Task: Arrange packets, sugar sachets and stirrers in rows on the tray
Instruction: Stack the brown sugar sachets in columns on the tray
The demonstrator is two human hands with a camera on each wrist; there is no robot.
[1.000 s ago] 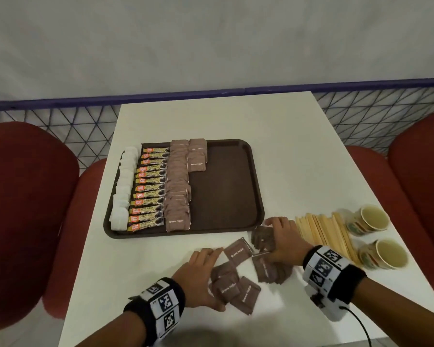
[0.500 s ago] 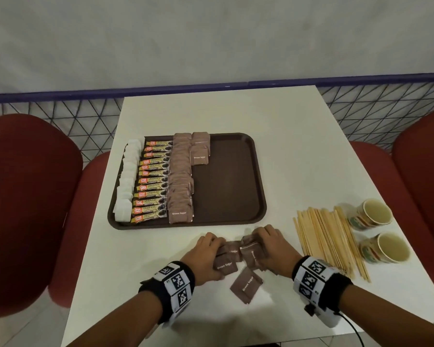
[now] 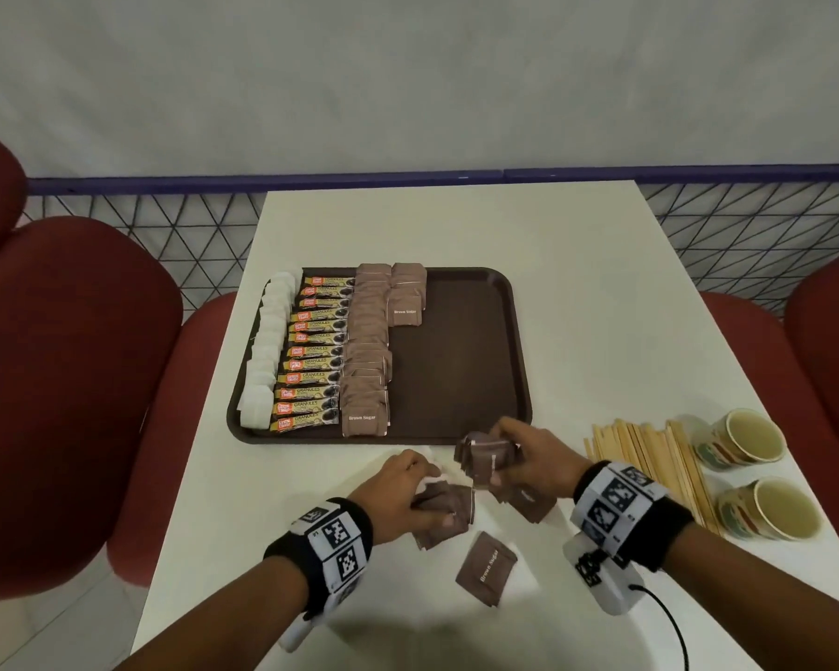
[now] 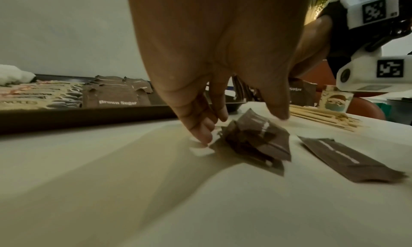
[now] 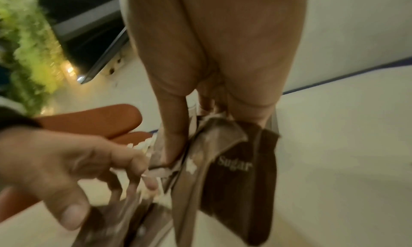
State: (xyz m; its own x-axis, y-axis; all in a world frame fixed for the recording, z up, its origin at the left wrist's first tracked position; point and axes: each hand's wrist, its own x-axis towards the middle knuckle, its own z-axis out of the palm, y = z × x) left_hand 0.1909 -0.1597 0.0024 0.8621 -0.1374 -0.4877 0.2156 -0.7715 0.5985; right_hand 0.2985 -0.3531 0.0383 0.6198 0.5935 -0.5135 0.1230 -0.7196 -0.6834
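Right hand fingers clutch a brown sugar bundle — left hand fingers pinch another

A white table runs away from the camera to a pale wall, with a dark blue rail and a black wire-mesh panel at its far edge. Red padded chairs stand on the left and more red seats on the right. Two printed paper cups stand near the table's right edge, one just behind the other, and blurred greenery, perhaps a plant, shows in the right wrist view.
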